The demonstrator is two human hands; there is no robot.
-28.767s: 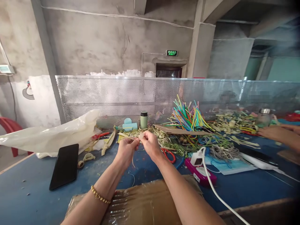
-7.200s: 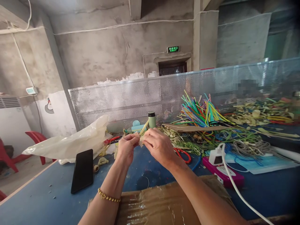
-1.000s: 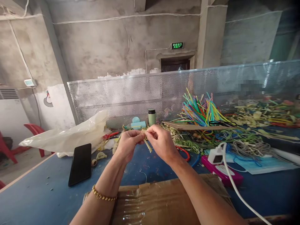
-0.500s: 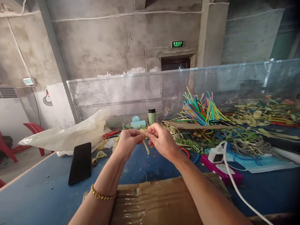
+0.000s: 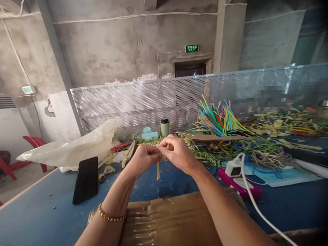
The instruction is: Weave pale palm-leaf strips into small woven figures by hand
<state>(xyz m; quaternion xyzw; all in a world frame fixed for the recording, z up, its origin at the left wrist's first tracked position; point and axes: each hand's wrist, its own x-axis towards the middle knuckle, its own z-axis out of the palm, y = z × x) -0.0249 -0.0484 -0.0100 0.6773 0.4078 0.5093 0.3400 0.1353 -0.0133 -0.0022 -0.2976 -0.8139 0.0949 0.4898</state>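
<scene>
Over the blue table, my left hand pinches a thin pale yellow strip, whose loose end hangs below the fingers. My right hand is closed in a pinch against the left fingertips, on the upper part of the same strip as far as I can see. The fingers hide most of the strip, so its exact shape there cannot be made out. Beneath my forearms lies a flattened brown cardboard sheet.
A black phone and a plastic bag lie left. Behind my hands stands a green bottle. Colourful strips are heaped at the right, near a magenta power strip with a white cable. A perforated metal screen runs behind.
My hands have drawn slightly closer together, fingertips now meeting. The strip's loose end hangs straighter and a little lower. The whole view has shifted slightly.
</scene>
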